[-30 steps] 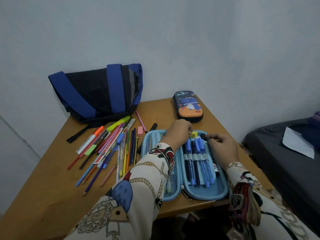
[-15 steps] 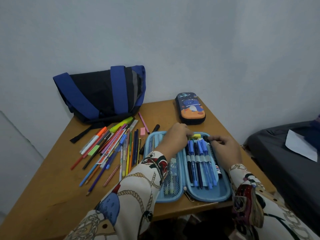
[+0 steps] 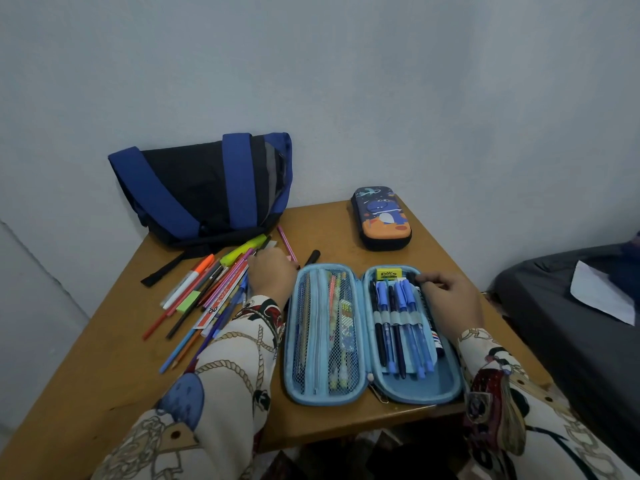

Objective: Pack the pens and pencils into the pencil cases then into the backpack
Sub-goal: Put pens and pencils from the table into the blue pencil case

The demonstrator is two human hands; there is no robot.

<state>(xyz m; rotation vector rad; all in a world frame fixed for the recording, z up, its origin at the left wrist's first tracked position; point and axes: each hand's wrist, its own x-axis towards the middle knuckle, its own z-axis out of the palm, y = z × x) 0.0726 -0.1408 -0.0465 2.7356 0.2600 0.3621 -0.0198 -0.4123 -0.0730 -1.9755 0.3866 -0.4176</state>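
While flat open, light-blue pencil case (image 3: 370, 393) shows mesh pocket, banded blue pens (image 3: 401, 327).

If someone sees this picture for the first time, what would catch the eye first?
Probably the open light-blue pencil case at the table's near edge, blue pens in its right half. Left of it, the left hand reaches into a colourful pile of pens and pencils; the blue-and-black backpack lies behind.

Support: light-brown wooden table (image 3: 104, 393) | far left: black-and-blue fabric backpack (image 3: 204, 188) | left: loose spread of coloured pens and pencils (image 3: 204, 299) | centre: open light-blue zip pencil case (image 3: 374, 398) | far right: closed dark-blue dinosaur-print pencil case (image 3: 381, 218)
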